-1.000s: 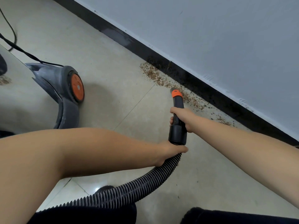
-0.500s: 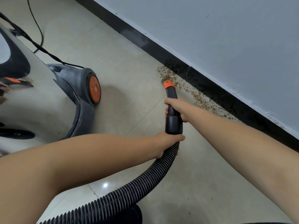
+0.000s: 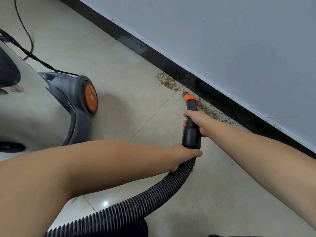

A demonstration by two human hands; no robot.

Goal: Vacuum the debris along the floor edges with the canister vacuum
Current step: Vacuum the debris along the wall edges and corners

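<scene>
Gripping the black nozzle [image 3: 191,124] partway down its stiff tube, the right hand [image 3: 196,123] has its fingers curled round it, while the left hand [image 3: 183,157] holds the ribbed hose [image 3: 136,207] just behind the wide collar where the two join. That looks like a sound split: the rigid tube is the part to steer by, and the hose, soft and springy, would likely flop or drag if nothing supported it there. The orange tip [image 3: 188,97] sits low by the floor, right in the strip of brown debris [image 3: 168,82] that runs along the black skirting board [image 3: 222,100]; whether it actually touches the tile cannot be told. Crumbs lie on both sides of the tip, thicker up ahead, thinner back toward the wrist, so the edge is only partly done by my reckoning. Off to the left stands the canister vacuum [image 3: 51,108], shiny-bodied with an orange-hubbed wheel, its power cord [image 3: 25,31] trailing across the pale floor [image 3: 119,48]. It looks heavy enough to need a tug to follow.
</scene>
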